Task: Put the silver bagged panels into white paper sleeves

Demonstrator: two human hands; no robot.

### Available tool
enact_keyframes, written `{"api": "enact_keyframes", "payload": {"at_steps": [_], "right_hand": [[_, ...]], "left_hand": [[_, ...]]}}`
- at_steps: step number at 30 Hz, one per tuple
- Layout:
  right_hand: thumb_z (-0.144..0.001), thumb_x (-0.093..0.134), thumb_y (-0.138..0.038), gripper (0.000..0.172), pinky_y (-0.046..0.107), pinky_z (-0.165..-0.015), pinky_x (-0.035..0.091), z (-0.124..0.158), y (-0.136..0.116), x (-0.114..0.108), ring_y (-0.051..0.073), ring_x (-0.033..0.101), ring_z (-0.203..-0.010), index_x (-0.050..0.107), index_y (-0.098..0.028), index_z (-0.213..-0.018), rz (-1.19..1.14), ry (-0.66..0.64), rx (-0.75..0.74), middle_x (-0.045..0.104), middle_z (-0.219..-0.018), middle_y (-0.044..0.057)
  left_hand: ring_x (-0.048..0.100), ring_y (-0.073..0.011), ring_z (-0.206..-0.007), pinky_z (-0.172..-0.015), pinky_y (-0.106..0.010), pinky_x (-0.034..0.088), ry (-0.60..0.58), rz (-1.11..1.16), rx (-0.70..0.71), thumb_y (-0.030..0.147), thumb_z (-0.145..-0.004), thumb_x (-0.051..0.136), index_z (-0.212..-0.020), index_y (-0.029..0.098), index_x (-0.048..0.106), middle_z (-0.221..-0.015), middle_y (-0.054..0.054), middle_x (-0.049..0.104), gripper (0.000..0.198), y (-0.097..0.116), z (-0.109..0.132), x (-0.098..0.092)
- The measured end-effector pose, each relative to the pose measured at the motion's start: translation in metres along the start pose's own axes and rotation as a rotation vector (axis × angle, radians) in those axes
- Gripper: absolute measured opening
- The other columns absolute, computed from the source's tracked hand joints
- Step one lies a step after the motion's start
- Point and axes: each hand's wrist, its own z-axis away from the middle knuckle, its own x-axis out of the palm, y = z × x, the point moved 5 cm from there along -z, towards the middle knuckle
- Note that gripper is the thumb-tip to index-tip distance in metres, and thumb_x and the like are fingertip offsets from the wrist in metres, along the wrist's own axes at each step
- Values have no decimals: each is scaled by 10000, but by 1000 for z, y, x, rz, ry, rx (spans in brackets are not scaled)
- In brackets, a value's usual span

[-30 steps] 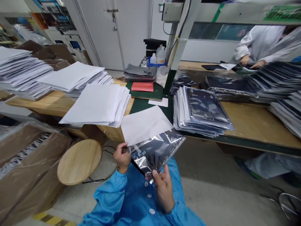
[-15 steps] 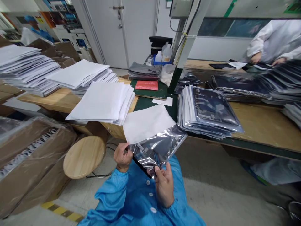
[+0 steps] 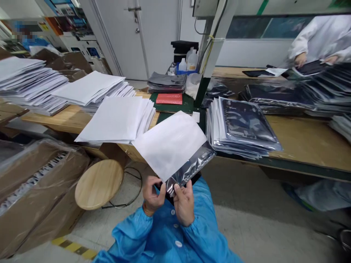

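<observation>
My right hand pinches the near edge of a shiny plastic bag between thumb and fingers. Something dark shows through the bag's film. Across it lies a white sheet, hiding most of the bag's upper part. My left hand is curled at the bag's near left corner, close to the sheet's lower tip, its thumb and index finger pressed on that corner. The held bag and sheet are tilted over my lap, their far part at the table edge. To the right stands a stack of filled clear bags.
Piles of white sheets line the wooden table at left. A red bubble-wrap pouch lies on a green board. A wooden stool and a plastic-lined carton stand at lower left. Across the table, a person in white handles dark items.
The white sheet has come toward me and now covers more of the shiny bag. My left hand has shifted right and slightly down, closer to my right hand.
</observation>
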Motion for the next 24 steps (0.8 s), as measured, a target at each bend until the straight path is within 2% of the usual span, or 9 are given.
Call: {"api": "enact_keyframes", "payload": {"at_steps": [3, 5, 7, 10, 13, 16, 19, 22, 24], "right_hand": [[-794, 775, -362, 572, 356, -791, 587, -3, 8, 10, 220, 692, -958, 474, -300, -1277, -36, -67, -10, 707, -1112, 39], [-822, 743, -373, 571, 371, -788, 589, -6, 15, 14, 223, 696, -942, 451, -304, -1308, -20, -125, -7, 697, -1150, 45], [-840, 717, -387, 533, 365, -734, 595, -13, 19, 16, 222, 703, -880, 461, -289, -1298, 67, -214, 17, 706, -1113, 50], [-843, 702, -382, 358, 348, -705, 586, -38, -4, 10, 221, 696, -841, 563, -240, -1140, 314, -224, -99, 718, -997, 60], [-862, 680, -358, 206, 380, -824, 556, -71, -70, 1, 224, 666, -897, 615, -212, -991, 558, -20, -499, 688, -972, 74], [-838, 710, -360, 460, 431, -997, 474, -109, -134, 14, 261, 569, -1177, 541, -221, -1242, 628, -26, -796, 571, -1285, 122], [-806, 730, -387, 650, 432, -1070, 412, -151, -168, 36, 265, 489, -1291, 442, -225, -1365, 604, -219, -802, 494, -1418, 125], [-809, 709, -398, 433, 399, -937, 499, -180, -174, 46, 256, 621, -1070, 578, -201, -1172, 607, -354, -681, 681, -1150, 92], [-802, 707, -384, 322, 381, -867, 517, -187, -169, 44, 249, 646, -959, 621, -204, -1055, 606, -348, -646, 721, -1002, 62]], "left_hand": [[659, -183, -918, -798, -282, 530, 175, 311, -409, 456, -744, 767, -1157, 198, 583, -1011, -76, 674, 520, -15, -10, 6], [666, -223, -980, -874, -330, 529, 130, 395, -640, 470, -696, 802, -1173, 178, 602, -1044, -92, 699, 594, -20, -25, 18], [680, -241, -944, -891, -362, 533, 99, 363, -733, 462, -673, 816, -1071, 145, 662, -975, -92, 728, 532, -19, -43, 23], [675, -253, -977, -964, -382, 513, 101, 219, -525, 444, -671, 815, -949, 143, 706, -947, -82, 742, 424, -10, -81, 14], [654, -254, -1050, -1065, -388, 453, 24, 90, -269, 410, -666, 819, -891, 165, 717, -935, -71, 742, 348, -5, -120, 6], [664, -254, -1000, -1048, -422, 473, -87, 52, -219, 468, -642, 806, -865, 178, 719, -885, -70, 742, 376, -14, -152, 7], [676, -258, -873, -927, -453, 547, -183, 53, -259, 530, -568, 809, -826, 155, 724, -841, -89, 743, 464, -23, -170, 14], [663, -236, -743, -765, -400, 589, -149, 46, -282, 497, -492, 841, -780, 130, 727, -787, -94, 740, 480, -27, -173, 15], [640, -216, -665, -659, -354, 579, -77, 18, -309, 487, -494, 832, -699, 133, 714, -711, -72, 722, 426, -32, -170, 13]]}}
